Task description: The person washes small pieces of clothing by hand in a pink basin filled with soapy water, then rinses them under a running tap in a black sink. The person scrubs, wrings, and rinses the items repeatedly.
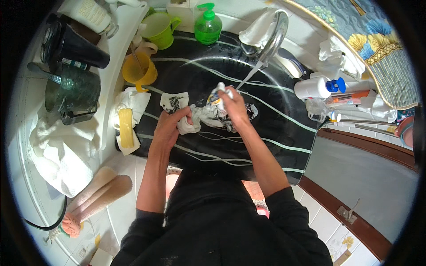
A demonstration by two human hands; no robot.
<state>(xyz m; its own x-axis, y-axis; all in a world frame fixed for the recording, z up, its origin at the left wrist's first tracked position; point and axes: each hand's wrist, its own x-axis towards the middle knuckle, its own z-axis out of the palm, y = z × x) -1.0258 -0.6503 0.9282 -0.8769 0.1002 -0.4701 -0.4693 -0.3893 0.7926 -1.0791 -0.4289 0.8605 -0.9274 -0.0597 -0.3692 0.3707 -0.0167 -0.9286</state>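
Over a black basin with pale wavy stripes [279, 109], my left hand [169, 123] grips one end of a wet white cloth with black print [193, 119]. My right hand [234, 108] is closed on another bunched part of the cloth, where yellow and blue marks show. The cloth stretches between both hands; whether it is one piece or more, I cannot tell. From the chrome faucet [274, 36] a stream of water [248, 77] runs down just behind my right hand.
Behind the basin stands a green soap pump bottle [208, 28]. Green [159, 30] and yellow [139, 68] mugs are at the back left. A yellow bar [126, 128] lies on white cloth at the left edge. A brush [289, 63] and a white bottle [311, 87] sit at right.
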